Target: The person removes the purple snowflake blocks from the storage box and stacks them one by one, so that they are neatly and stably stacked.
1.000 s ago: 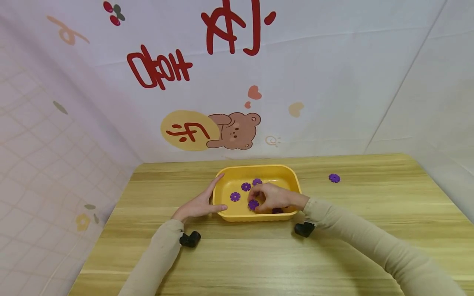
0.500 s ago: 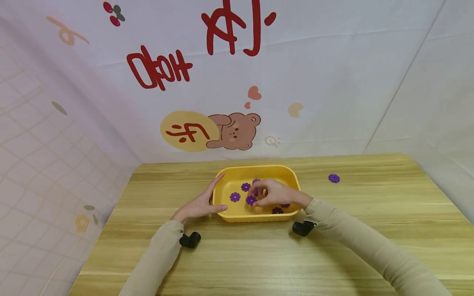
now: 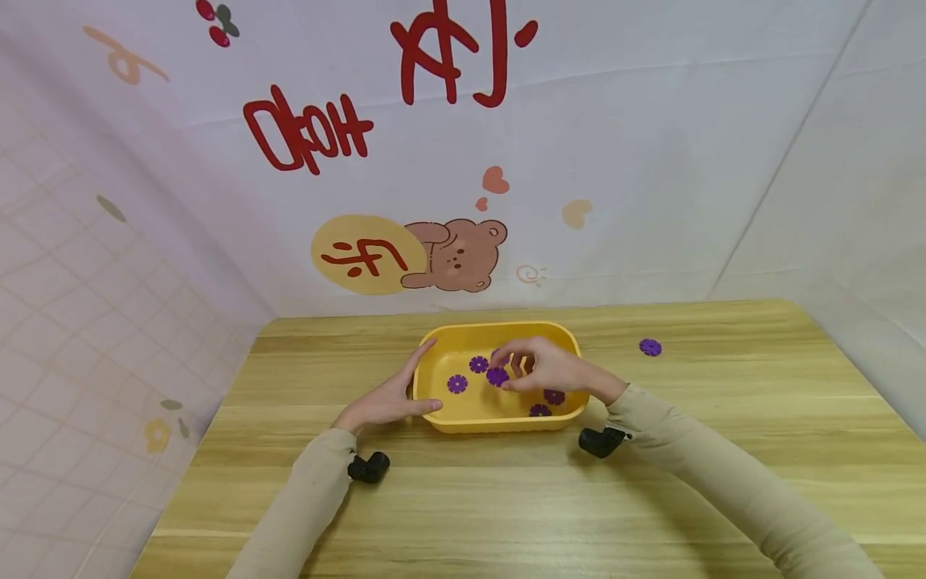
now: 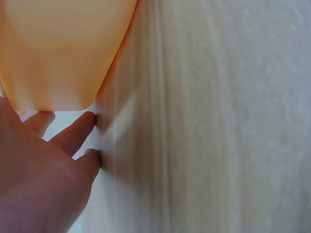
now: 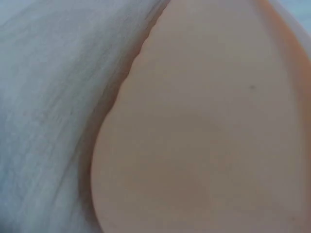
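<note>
In the head view, a yellow plastic basin (image 3: pixel 499 424) stands on the wooden table. My left hand (image 3: pixel 391 398) spans its left end with straight fingers, the thumb by the near rim; the left wrist view shows fingertips (image 4: pixel 87 119) at the basin's outer side. Over the basin, my right hand (image 3: pixel 546 366) pinches a purple notched snowflake disc (image 3: pixel 497 376) between thumb and fingers. Several similar discs lie on the basin floor, among them a left disc (image 3: pixel 457 384) and a near-right disc (image 3: pixel 539 411). The right wrist view has only the basin wall (image 5: pixel 204 121).
One more purple disc (image 3: pixel 650 347) lies on the table (image 3: pixel 492 507), right of the basin. A printed white cloth wall (image 3: pixel 651 161) rises behind the table's far edge. Black wrist cameras hang below both sleeves, the right camera (image 3: pixel 602 441) close to the basin's near-right corner.
My right hand has lifted the pinched disc and shifted slightly away from me and to the right. The discs at the basin's near-right corner now show more fully. My left hand stays in place.
</note>
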Tool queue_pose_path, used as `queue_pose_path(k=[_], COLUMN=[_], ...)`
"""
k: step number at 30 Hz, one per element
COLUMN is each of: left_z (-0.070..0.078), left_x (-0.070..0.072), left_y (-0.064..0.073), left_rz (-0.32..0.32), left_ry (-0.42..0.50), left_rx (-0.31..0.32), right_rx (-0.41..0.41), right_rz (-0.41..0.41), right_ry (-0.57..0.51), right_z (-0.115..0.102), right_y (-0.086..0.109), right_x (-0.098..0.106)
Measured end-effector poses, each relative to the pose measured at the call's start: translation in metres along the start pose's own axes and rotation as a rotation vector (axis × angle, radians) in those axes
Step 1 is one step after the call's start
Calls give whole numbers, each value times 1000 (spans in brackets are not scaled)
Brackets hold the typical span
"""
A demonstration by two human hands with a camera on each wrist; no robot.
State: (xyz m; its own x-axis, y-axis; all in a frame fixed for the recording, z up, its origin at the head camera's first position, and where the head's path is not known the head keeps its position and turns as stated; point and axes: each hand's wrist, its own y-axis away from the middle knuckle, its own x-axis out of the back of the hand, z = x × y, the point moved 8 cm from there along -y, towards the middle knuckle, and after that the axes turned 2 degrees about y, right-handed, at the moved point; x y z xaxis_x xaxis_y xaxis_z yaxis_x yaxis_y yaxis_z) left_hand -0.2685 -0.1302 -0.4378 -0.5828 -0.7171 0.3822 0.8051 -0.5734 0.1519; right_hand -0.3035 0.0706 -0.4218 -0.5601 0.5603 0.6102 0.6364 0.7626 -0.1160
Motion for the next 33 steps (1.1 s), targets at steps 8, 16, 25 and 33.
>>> queue_pose_path(k=[8, 16, 25, 33], left_z=[-9, -35, -35, -33], left_x=[2, 3, 3, 3], left_y=[-5, -14, -13, -13], left_rz=[-5, 8, 12, 3], left_ry=[4, -1, -1, 26], left_rx=[-7, -21, -15, -50], right_rx=[39, -5, -29, -31], right_rz=[44, 77, 100, 128], right_ry=[7, -27, -19, -5], right_z=[-6, -6, -1, 7], right_y=[9, 20, 34, 47], right_x=[13, 25, 46, 64])
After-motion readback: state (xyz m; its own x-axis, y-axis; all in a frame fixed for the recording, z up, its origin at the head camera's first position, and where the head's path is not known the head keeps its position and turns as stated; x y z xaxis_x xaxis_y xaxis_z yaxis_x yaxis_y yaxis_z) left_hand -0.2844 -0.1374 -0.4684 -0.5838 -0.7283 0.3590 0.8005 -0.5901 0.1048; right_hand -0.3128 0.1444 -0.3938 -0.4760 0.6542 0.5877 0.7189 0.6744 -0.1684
